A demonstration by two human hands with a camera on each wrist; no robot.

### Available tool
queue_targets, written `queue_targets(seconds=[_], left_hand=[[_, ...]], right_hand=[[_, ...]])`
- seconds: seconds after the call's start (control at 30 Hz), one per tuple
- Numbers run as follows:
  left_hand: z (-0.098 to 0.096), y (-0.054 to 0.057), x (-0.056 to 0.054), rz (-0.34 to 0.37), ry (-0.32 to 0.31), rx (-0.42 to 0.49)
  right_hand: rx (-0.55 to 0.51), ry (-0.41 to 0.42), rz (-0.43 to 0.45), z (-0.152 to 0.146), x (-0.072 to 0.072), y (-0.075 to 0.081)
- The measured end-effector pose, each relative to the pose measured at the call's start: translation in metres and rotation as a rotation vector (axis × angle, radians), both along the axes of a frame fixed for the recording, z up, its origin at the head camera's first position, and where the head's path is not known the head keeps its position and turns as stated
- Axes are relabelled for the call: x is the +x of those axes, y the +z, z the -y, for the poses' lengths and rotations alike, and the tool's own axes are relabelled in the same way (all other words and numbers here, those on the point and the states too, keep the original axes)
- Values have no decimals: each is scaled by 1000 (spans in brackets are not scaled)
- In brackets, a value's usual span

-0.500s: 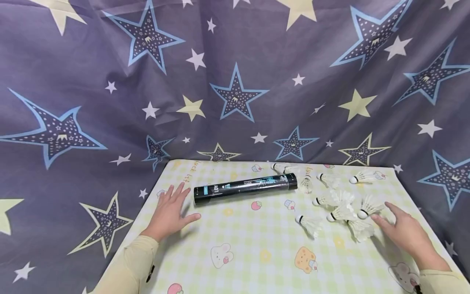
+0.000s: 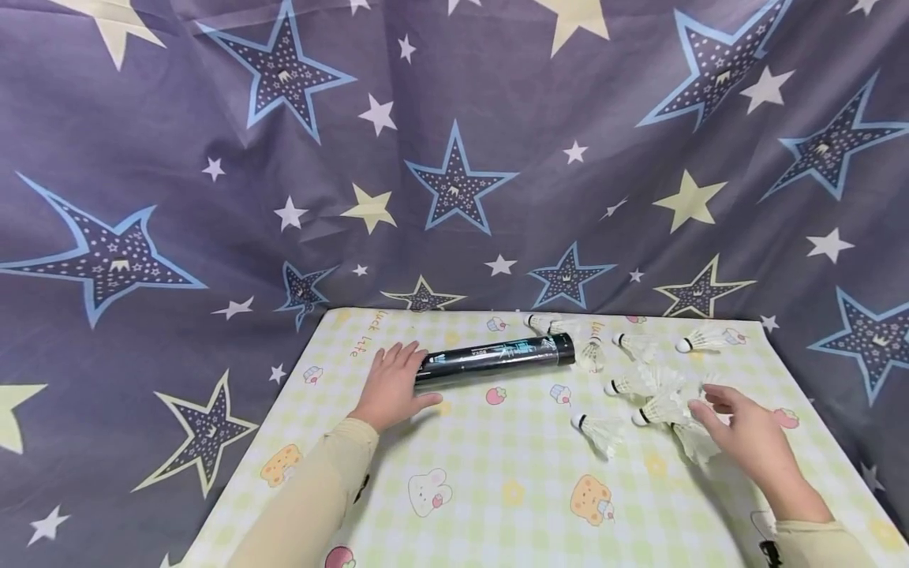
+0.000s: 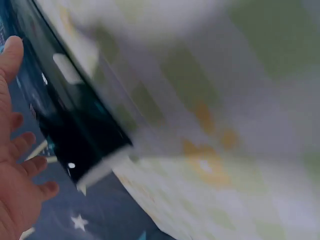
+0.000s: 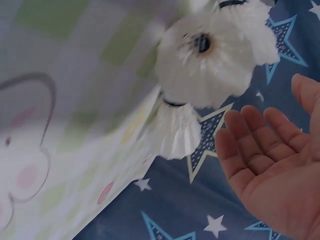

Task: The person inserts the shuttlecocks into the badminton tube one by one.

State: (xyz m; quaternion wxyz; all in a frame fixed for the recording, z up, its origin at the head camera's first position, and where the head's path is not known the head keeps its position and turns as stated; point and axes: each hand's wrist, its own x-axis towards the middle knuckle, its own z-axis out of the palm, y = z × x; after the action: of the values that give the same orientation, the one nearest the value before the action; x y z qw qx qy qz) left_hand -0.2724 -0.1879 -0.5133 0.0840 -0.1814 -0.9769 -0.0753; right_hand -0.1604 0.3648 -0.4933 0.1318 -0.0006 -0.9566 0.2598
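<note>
Lying slightly aslant below the centre of the head view, a black tube (image 2: 497, 359) has the person's left hand (image 2: 390, 388) at its left end, fingers extended and thumb apart; whether they touch it cannot be told. At the lower right of the frame, the right hand (image 2: 753, 438) is just beside a cluster of white shuttlecocks (image 2: 663, 409), fingers loosely bent, thumb apart, palm bare in the right wrist view. A checked cloth (image 2: 511, 442) lies beneath, before a starry curtain (image 2: 454, 79).

Left hand (image 2: 390, 390) splayed, right hand (image 2: 749, 439) curved
</note>
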Motion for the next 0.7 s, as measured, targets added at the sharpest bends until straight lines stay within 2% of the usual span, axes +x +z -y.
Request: queue_targets(seconds=[0.17,0.37,0.53,0.7], left_hand=[[-27,-3,-14,10,3,-42],[-45,-13,-28,-23,15,-90],[-56,-18,-34,9,50,-124],[-67,-21,-38,30,55,-152]], right_hand=[[-4,37,-10,13,-3,-1],[-16,72,-29,28,-4,-5],[-23,108,-43,39,-4,-5],[-12,121,-13,41,-5,-4]])
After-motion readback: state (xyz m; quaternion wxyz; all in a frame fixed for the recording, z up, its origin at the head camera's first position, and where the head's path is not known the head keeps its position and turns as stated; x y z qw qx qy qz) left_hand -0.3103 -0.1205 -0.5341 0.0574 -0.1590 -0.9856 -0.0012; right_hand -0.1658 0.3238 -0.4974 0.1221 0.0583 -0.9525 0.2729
